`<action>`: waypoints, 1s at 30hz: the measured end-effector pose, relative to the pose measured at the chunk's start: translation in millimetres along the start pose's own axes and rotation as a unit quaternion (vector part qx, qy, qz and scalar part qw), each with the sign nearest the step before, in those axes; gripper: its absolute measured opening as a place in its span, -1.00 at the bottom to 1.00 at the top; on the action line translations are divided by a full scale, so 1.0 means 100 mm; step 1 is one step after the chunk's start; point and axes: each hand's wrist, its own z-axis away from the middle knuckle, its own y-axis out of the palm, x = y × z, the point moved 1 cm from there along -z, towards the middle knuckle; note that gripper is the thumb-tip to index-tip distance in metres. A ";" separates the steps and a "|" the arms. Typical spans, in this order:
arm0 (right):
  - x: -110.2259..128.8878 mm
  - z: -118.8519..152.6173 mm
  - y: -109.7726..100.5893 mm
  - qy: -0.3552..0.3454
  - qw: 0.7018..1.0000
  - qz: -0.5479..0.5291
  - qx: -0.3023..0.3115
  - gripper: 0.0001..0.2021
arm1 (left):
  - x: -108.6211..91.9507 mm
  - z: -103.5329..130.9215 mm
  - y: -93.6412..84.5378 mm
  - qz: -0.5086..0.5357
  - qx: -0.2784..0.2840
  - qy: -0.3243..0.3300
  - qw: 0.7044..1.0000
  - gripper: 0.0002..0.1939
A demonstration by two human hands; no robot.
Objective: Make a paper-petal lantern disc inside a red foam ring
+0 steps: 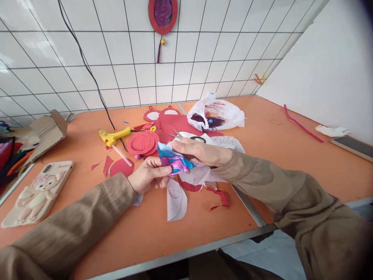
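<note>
A crumpled piece of shiny blue and purple fabric (178, 165) is between my two hands, above the table. My left hand (151, 173) pinches its lower left part between thumb and fingers. At the upper right edge, my right hand (201, 151) is closed on the same fabric, its fingers partly hidden. Just behind my right hand, scissors (178, 134) with a black handle lie with blades slightly apart, pointing left. Below the hands are white paper scraps (176, 200) and a torn red scrap (223, 198).
A yellow glue gun (114, 136) and a stack of red paper rings (142, 142) lie to the left. A white plastic bag (230, 114) with dark threads stands behind. A phone in a cartoon case (40, 192) and a cardboard box (49, 130) are far left.
</note>
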 end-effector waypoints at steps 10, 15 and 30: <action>0.08 -0.01 -0.01 0.011 0.985 0.163 -0.054 -0.83 | -0.02 -0.01 0.03 -0.004 -0.069 0.015 0.998 -0.56; 0.04 0.00 -0.06 0.015 0.979 0.193 -0.068 -0.82 | -0.02 -0.02 0.02 -0.014 -0.073 0.016 0.997 -0.49; 0.08 0.02 -0.10 -0.015 0.950 0.296 -0.098 -0.67 | 0.00 -0.03 0.01 -0.045 -0.063 0.030 0.997 -0.59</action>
